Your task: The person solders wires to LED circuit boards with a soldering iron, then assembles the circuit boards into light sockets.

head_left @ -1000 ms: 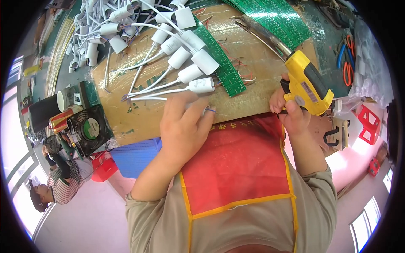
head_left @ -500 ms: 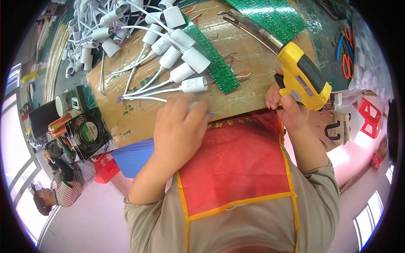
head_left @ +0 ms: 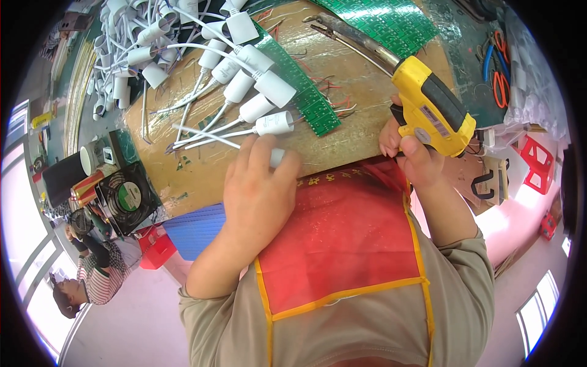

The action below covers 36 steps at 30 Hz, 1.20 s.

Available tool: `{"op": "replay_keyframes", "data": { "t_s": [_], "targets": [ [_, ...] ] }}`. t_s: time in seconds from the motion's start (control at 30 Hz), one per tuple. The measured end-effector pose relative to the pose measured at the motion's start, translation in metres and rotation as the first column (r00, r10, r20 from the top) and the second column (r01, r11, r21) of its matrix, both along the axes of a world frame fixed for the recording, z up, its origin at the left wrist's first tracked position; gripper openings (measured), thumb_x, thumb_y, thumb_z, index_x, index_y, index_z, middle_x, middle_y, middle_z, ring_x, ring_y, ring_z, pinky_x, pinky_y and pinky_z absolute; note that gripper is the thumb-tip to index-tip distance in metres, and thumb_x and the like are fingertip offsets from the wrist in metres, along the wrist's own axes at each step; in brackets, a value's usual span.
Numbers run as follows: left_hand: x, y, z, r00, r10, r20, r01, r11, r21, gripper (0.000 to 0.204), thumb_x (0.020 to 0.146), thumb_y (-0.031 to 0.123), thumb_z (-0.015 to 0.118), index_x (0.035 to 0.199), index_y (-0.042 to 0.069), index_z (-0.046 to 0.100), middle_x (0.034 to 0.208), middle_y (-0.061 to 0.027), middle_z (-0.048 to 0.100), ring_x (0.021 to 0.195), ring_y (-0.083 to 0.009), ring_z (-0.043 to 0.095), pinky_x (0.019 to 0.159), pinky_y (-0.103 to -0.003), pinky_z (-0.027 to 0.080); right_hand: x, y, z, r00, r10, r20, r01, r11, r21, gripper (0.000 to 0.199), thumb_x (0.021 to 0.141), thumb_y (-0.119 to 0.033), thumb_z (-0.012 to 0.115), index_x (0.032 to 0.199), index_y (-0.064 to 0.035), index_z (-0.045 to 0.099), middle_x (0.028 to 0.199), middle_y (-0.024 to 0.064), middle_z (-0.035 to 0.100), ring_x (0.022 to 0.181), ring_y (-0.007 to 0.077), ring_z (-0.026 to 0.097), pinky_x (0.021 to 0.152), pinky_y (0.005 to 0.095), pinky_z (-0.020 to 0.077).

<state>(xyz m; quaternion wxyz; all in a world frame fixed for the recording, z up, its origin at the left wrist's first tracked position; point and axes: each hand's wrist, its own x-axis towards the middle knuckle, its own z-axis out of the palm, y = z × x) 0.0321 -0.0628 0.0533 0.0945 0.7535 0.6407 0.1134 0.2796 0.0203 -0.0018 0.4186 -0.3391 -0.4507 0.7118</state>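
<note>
Reaching in from below with both forearms. Holding left hand (head_left: 260, 189) palm down over near edge of brown, film-covered board (head_left: 202, 177), with bent fingers clamped on white cylindrical plastic socket (head_left: 277, 157). Gripping yellow-and-black pistol-shaped soldering tool (head_left: 435, 113) in right hand (head_left: 416, 156), wrapped round handle; can't tell if pressing trigger. Aiming long metal nose up-left across board, well apart from left hand. Showing open room between long green circuit-board strip (head_left: 315, 112) and right hand, bar thin red wires (head_left: 335, 84) near strip; also along board's left front, toward square black fan (head_left: 126, 199). Tight at front, right beside red apron with yellow trim (head_left: 342, 244). Hemmed in just beyond left fingers by row of white corded sockets (head_left: 274, 123). Exposing only smooth white end of held socket, right of index finger; otherwise hidden by hand. Trailing white cable (head_left: 211, 136) left from fingers, across neighbouring cables.
</note>
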Motion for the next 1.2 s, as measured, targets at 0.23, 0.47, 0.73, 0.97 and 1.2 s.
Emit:
{"op": "replay_keyframes", "data": {
  "t_s": [0.23,0.47,0.73,0.97,1.2],
  "targets": [
    [0.004,-0.001,0.0,0.993,0.103,0.055,-0.099,0.993,-0.068,0.019,0.073,0.002,0.069,0.091,0.008,0.065,0.112,-0.0135,0.057,0.097,-0.0343,0.06,0.079,-0.044,0.05,0.0,-0.001,-0.001,1.0,-0.009,-0.017,0.009,1.0,-0.004,0.073,0.088,-0.034,0.071,0.143,0.0001,0.038,0.079,0.0033,0.049,0.065,0.0139,0.047,0.061,0.0309,0.0414],
    [0.008,0.005,-0.009,0.995,0.066,0.068,-0.079,0.973,0.215,0.016,0.071,0.006,0.071,0.086,0.007,0.065,0.126,-0.0157,0.056,0.121,-0.0405,0.053,0.1,-0.055,0.038,0.002,-0.001,-0.004,1.0,-0.013,-0.01,0.014,1.0,0.02,0.072,0.088,-0.035,0.07,0.143,0.0002,0.038,0.078,0.0036,0.049,0.064,0.0141,0.047,0.061,0.031,0.0412],
    [0.023,0.026,-0.043,0.977,0.04,0.21,-0.116,0.925,0.363,0.015,0.072,0.006,0.072,0.086,0.006,0.065,0.135,-0.0179,0.052,0.134,-0.0447,0.043,0.109,-0.058,0.033,0.004,-0.006,0.002,0.999,0.0,-0.046,0.0,1.0,-0.001,0.074,0.088,-0.036,0.071,0.143,-0.0002,0.038,0.076,0.003,0.047,0.063,0.0138,0.047,0.06,0.0307,0.0416],
    [0.024,0.028,-0.046,0.985,0.037,0.17,-0.099,0.924,0.369,0.018,0.073,0.0,0.07,0.091,0.005,0.066,0.136,-0.0193,0.051,0.132,-0.0453,0.043,0.108,-0.052,0.036,0.03,-0.037,-0.007,0.994,0.104,-0.01,-0.105,0.994,-0.029,0.061,0.088,-0.034,0.072,0.132,-0.0008,0.046,0.076,0.0024,0.051,0.063,0.0125,0.049,0.058,0.0278,0.0428],
    [0.024,0.031,-0.05,0.987,0.029,0.157,-0.093,0.905,0.415,0.018,0.073,0.002,0.07,0.09,0.004,0.066,0.135,-0.0202,0.052,0.13,-0.0447,0.046,0.105,-0.054,0.037,0.056,-0.053,-0.008,0.95,0.214,0.229,-0.213,0.977,-0.027,0.018,0.088,-0.016,0.066,0.099,-0.0038,0.059,0.078,0.005,0.058,0.067,0.0192,0.057,0.061,0.0327,0.0454]
  ]
}}
